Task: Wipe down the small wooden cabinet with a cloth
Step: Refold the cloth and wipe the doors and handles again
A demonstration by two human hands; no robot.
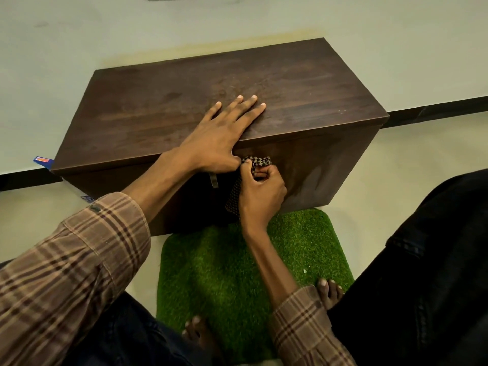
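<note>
The right hand (260, 192), at the centre of the frame, has its fingers curled tight around a bunched checked cloth (257, 162), pressing the wad against the upper front face of the small wooden cabinet (184, 101), just under the top edge. A tail of the cloth hangs down along the left side of the fist. The left hand (224, 136) lies just above it with fingers spread flat and nearly straight on the cabinet top, holding nothing; its thumb hooks over the front edge, close to a small pale metal handle (214, 180) on the front.

The cabinet fills the middle of the frame, its back against a pale wall (105, 35) and its base on the floor, with a green grass-like mat (237, 273) directly in front at the lower centre. The person's bare feet rest on the mat. A small blue packet (42, 161) peeks out at the cabinet's left corner.

The step in hand looks like wiping the front panel. To do it well, the flat left palm should keep the cabinet steady while the right hand spreads the wad a little for broader contact, then runs along the grain in overlapping strokes from the top edge downward, working around the handle rather than snagging on it. The right part of the front shows a paler smear that likely wants extra passes.
</note>
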